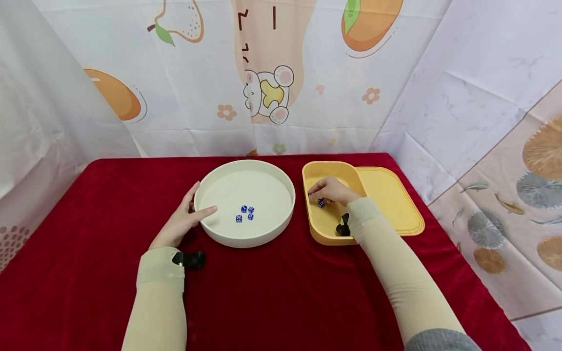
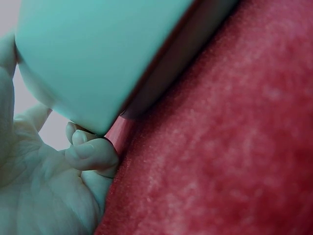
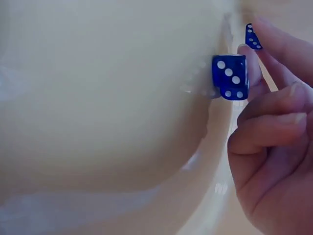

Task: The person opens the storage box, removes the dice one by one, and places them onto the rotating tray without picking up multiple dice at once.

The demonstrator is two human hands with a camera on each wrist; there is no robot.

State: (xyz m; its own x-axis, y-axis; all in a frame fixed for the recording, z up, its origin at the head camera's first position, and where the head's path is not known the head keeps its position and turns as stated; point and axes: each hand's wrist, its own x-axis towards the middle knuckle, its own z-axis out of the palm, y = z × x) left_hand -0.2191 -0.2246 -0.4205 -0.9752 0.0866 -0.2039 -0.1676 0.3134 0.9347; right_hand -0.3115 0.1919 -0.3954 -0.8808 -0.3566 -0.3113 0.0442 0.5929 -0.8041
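My left hand grips the near-left side of a round white tray, the thumb over the rim and the fingers outside; in the left wrist view some fingers curl at its lower edge. Several blue dice with white dots lie on the tray's floor. Inside a yellow box, my right hand pinches one blue die between thumb and fingertips. Other blue dice sit close together just beneath those fingers, by the box floor; the hand partly covers them in the head view.
A flat yellow lid lies right of the box, partly behind the right forearm. Red cloth covers the table. A printed curtain hangs behind it, and more hangs at the right side.
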